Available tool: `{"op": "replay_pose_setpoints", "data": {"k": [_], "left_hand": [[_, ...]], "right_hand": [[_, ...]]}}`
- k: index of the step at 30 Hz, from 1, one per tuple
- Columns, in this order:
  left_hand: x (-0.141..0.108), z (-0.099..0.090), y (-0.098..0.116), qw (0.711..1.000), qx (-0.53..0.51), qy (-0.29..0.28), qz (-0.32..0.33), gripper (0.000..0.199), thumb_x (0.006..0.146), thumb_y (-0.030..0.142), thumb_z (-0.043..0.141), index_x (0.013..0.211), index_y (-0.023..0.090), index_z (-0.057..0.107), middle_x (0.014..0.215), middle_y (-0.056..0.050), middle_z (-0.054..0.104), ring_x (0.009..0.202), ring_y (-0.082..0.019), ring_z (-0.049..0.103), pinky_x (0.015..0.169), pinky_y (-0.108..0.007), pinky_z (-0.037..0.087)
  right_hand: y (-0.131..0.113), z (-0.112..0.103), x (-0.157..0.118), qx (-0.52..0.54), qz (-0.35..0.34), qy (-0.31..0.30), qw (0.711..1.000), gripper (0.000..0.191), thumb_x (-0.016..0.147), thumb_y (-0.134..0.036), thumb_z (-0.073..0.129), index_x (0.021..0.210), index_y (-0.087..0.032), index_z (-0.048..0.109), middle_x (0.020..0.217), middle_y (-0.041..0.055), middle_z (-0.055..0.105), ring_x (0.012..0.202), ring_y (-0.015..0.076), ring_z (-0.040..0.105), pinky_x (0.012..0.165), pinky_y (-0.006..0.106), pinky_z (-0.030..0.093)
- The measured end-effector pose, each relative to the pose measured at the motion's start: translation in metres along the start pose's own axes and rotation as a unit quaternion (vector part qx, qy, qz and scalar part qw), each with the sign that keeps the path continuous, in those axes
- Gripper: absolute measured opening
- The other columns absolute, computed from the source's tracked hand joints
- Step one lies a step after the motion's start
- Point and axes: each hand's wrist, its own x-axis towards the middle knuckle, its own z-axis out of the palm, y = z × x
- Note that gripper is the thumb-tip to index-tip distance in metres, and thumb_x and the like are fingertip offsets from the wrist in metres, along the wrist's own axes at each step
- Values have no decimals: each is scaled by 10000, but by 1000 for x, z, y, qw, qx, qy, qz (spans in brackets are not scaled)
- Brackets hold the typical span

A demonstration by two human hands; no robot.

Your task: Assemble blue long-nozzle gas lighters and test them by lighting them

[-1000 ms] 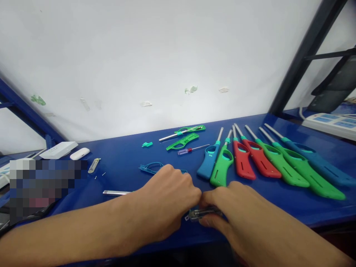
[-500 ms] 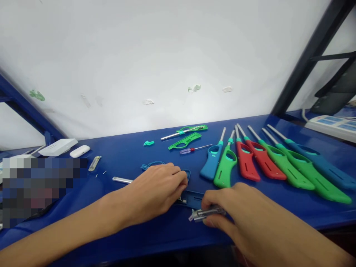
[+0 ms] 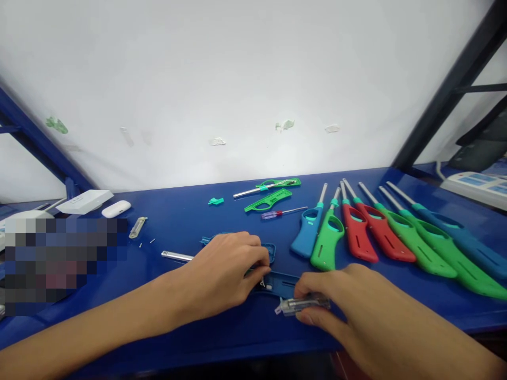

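My left hand is closed over an opened blue lighter shell half, its thumb and fingertips pinched together. Whatever they pinch is hidden, though a small white part shows just beside the fingertips. A silver metal tube sticks out to the left from beneath this hand. Behind the knuckles lies the other blue shell half, partly covered. Between thumb and fingers, my right hand grips a clear fuel tank with a pale nozzle end facing left, close to the front shell half.
Several assembled lighters lie in a row at right. Farther back are green shell halves, a screwdriver and a teal trigger piece. Another clear tank, two small screws and a white case lie at left.
The view has shifted slightly, so everything sits a little farther right. Both hands keep nearly the same places and grips, with the clear tank still in my right hand.
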Motion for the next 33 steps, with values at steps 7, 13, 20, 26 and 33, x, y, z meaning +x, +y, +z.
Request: {"op": "replay_pose_setpoints", "data": {"k": [7, 13, 20, 26, 33], "left_hand": [[-2, -1, -4, 998, -36, 25, -36, 149, 1007, 226, 540, 948, 199, 674, 877, -7, 693, 772, -163, 610, 693, -276, 426], [-7, 6, -7, 994, -73, 58, -55, 145, 1015, 235, 516, 941, 203, 636, 801, 15, 654, 707, -143, 577, 652, -254, 420], [-15, 16, -12, 990, -117, 79, -31, 183, 1012, 206, 542, 1111, 242, 691, 959, 3, 716, 850, -140, 649, 729, -235, 485], [-25, 22, -13, 978, -164, 128, -26, 221, 959, 160, 595, 1117, 247, 723, 925, 18, 745, 875, -145, 656, 769, -254, 496], [-26, 29, -11, 972, -174, 152, -33, 161, 976, 174, 606, 1013, 250, 744, 966, 31, 755, 914, -142, 656, 819, -270, 490]], "right_hand": [[1, 3, 1, 20, 14, 13, 1000, 233, 922, -253, 567, 1051, -331, 745, 867, 33, 753, 681, 213, 700, 525, 295, 455], [0, -3, 3, 37, 22, 12, 999, 154, 902, -218, 630, 988, -295, 732, 795, 22, 727, 666, 190, 701, 546, 265, 459], [-12, -22, 22, 22, 44, -4, 999, 143, 935, -233, 609, 964, -281, 740, 875, 21, 794, 686, 214, 748, 552, 284, 506], [-17, -23, 32, 15, 75, -57, 995, 134, 922, -226, 612, 914, -283, 733, 784, 5, 782, 596, 226, 735, 494, 301, 485], [-7, -16, 27, 34, 62, -18, 997, 140, 925, -175, 599, 869, -277, 676, 636, -24, 692, 540, 178, 679, 552, 262, 482]]}}
